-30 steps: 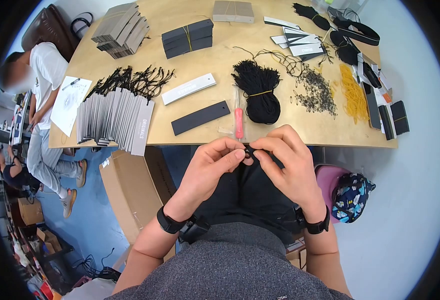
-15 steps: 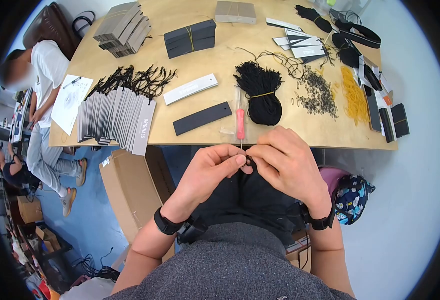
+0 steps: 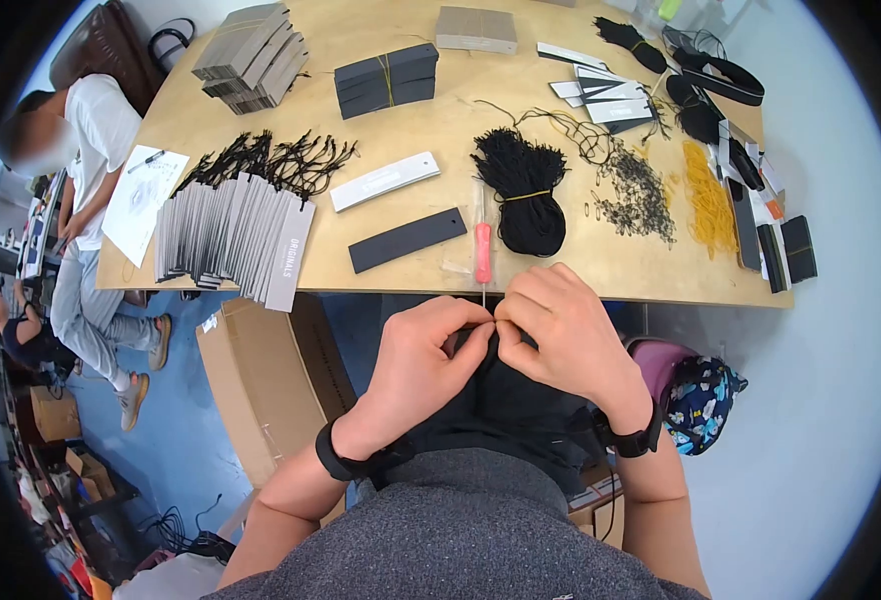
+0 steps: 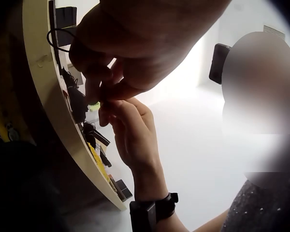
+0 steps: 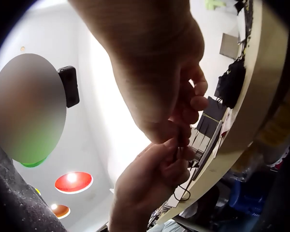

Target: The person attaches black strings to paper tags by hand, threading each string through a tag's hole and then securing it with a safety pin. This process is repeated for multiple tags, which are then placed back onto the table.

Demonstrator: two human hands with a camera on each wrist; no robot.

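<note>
In the head view my left hand (image 3: 424, 352) and right hand (image 3: 565, 335) meet fingertip to fingertip just off the table's front edge. Thumb and forefinger of each pinch a thin black cord, mostly hidden by the fingers. A loop of this black cord (image 4: 49, 41) sticks out past my left hand in the left wrist view. The right wrist view also has the loop beside the left hand (image 5: 147, 186), with the right hand (image 5: 159, 92) above. Straight ahead on the table lie a pink-handled tool (image 3: 483, 255) and a bundle of black cords (image 3: 533, 215).
On the table (image 3: 311, 100) lie fanned grey tags (image 3: 231, 235) with black strings, a white tag (image 3: 386, 182), a dark tag (image 3: 408, 240), small dark pins (image 3: 636, 200) and yellow rubber bands (image 3: 706, 200). A cardboard box (image 3: 256, 380) stands below left. Another person (image 3: 96, 140) sits at left.
My fingertips have come together, and the small black loop seen between them earlier is now covered. The right hand has turned inward with its fingers more curled.
</note>
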